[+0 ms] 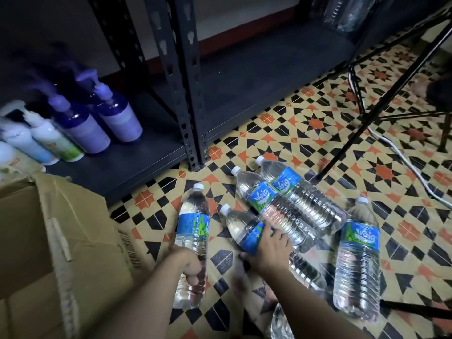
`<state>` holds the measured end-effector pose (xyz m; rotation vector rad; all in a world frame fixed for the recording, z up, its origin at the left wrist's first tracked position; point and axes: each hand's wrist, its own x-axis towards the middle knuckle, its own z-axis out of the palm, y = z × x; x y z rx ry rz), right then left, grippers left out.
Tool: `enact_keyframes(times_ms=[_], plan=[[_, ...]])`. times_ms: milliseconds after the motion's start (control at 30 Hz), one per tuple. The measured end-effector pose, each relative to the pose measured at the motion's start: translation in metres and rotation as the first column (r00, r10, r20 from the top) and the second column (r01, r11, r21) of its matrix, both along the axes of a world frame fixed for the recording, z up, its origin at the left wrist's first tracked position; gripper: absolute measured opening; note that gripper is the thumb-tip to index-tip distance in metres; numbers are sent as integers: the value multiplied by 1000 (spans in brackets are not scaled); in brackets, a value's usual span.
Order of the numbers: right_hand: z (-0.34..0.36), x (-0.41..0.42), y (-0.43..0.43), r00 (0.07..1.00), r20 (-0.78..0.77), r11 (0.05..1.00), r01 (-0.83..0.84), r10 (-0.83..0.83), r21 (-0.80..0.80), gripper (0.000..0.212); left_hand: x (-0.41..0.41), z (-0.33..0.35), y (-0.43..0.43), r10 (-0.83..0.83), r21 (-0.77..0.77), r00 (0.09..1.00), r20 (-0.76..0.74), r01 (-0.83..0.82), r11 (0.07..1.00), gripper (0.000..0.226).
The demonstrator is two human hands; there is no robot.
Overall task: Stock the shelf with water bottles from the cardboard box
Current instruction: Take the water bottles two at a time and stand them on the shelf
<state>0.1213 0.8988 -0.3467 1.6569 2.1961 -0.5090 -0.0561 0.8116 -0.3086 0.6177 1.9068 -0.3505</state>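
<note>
step in hand: we judge this to be the pick-up from the floor, one bottle per hand, with nothing yet set on the shelf.
left hand: at seven o'clock of the view, fingers curled round the lower body of the left bottle, its white cap pointing to twelve o'clock. we cannot tell whether it is lifted or resting on the tiled floor.
right hand: at five o'clock, apart from the left hand, wrapped over the blue label of the middle bottle, which lies with its cap toward eleven o'clock.
loose bottles: a pair of bottles lies side by side just beyond the right hand, at one o'clock from it. the right-side bottle lies alone at four o'clock of the view. another shows only partly at the bottom edge.
cardboard box: open at nine o'clock; we cannot see what is left inside.
shelf: the dark lower board at twelve o'clock shows no water bottles. pump bottles stand on the neighbouring board at ten o'clock.
next move: we would lift both bottles, turn them upright and carry them toward twelve o'clock, right of the slotted upright, setting them well back so that later ones fit in front.
watch for: the tripod leg and white cable at two o'clock.
</note>
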Motion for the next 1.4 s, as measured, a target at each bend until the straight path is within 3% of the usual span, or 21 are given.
enact_keyframes(times_ms=[67,100,167,200,300,333,433,500,600,700,767,833,933,1033,1067,1133,1167,1267,1333,1400], plan=[[5,-5,4,1000,-22,993,14,-17,-121,118,-3,9,0,197,-18,962,190,-197,980,45],[9,-6,8,999,-36,980,29,-37,-199,113,-4,4,-1,314,-7,920,236,-321,947,50],[14,-5,18,995,-59,946,55,-78,-320,100,2,-2,-2,576,39,772,267,-606,794,78],[16,-2,22,995,-61,936,55,-81,-348,93,8,-4,-5,642,114,739,204,-670,734,92],[19,4,30,1000,-20,962,-24,19,-273,87,21,-4,-18,638,390,757,-142,-550,739,108],[18,3,28,998,-11,970,-58,58,-237,91,20,-6,-22,642,431,751,-156,-533,728,108],[8,1,5,996,-43,987,-84,79,-139,103,7,-13,-31,753,368,651,95,-726,582,103],[-2,-2,-15,992,-113,998,-65,63,-15,94,6,-10,-41,800,352,572,184,-798,489,91],[-9,-14,-32,994,-105,991,-21,35,131,81,15,-17,-50,839,383,517,171,-819,427,72],[-13,-28,-35,994,-79,983,87,-75,162,94,18,-26,-59,845,425,502,184,-816,392,63],[-6,-34,-27,983,-99,986,161,-156,45,108,16,-23,-65,836,535,538,108,-740,408,52],[4,-38,-11,970,-107,956,191,-218,-222,112,15,-25,-71,805,580,591,39,-670,464,41],[1,-34,14,953,-87,868,225,-291,-442,120,12,-33,-66,832,539,550,70,-723,433,49],[0,-23,17,944,-100,844,231,-315,-484,117,14,-28,-43,882,454,441,166,-828,329,82],[0,-18,15,940,-112,844,232,-322,-483,123,15,-30,-37,885,415,444,138,-838,355,105],[-1,-9,7,942,-145,860,205,-303,-467,135,10,-42,-29,855,353,518,-34,-794,495,147],[-4,-5,3,947,-173,880,171,-271,-443,133,8,-46,-26,830,321,551,-81,-774,545,154],[-10,-1,-11,970,-201,939,65,-139,-339,117,-1,-54,-18,811,327,572,-117,-749,576,153],[-13,-3,-8,975,-178,931,61,-132,-360,130,-4,-60,-15,823,349,557,-113,-753,558,148],[-14,-6,4,969,-168,872,78,-180,-484,148,-2,-57,-13,830,383,544,-125,-745,546,150]])
